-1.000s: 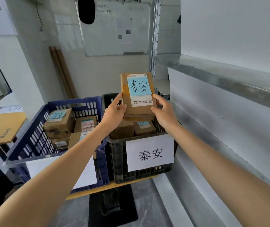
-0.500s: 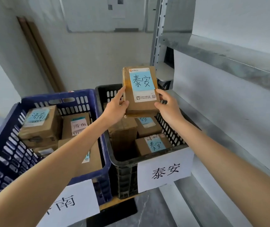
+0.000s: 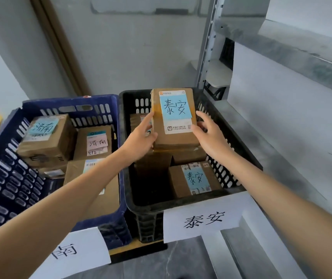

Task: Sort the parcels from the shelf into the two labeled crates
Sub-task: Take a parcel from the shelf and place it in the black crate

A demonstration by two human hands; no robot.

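A brown parcel (image 3: 174,135) with a blue 泰安 note lies on top of other parcels inside the black crate (image 3: 224,174), which carries a white 泰安 sign (image 3: 203,220). My left hand (image 3: 142,136) rests against the parcel's left side with straight fingers. My right hand (image 3: 209,133) is at its right edge, fingers spread and lifted off, only the thumb near the cardboard. Another 泰安 parcel (image 3: 194,179) sits at the crate's front. The blue crate (image 3: 70,101) on the left holds several parcels marked 济南 (image 3: 46,133).
A grey metal shelf (image 3: 293,109) runs along the right, with its upright post (image 3: 207,47) behind the black crate. Both crates stand on a wooden board over a dark tiled floor. A wall and brown planks (image 3: 60,47) are behind the blue crate.
Both hands lowered the parcel from above the black crate onto the stack inside it. My right hand's fingers have opened away from it. The camera tilted further down.
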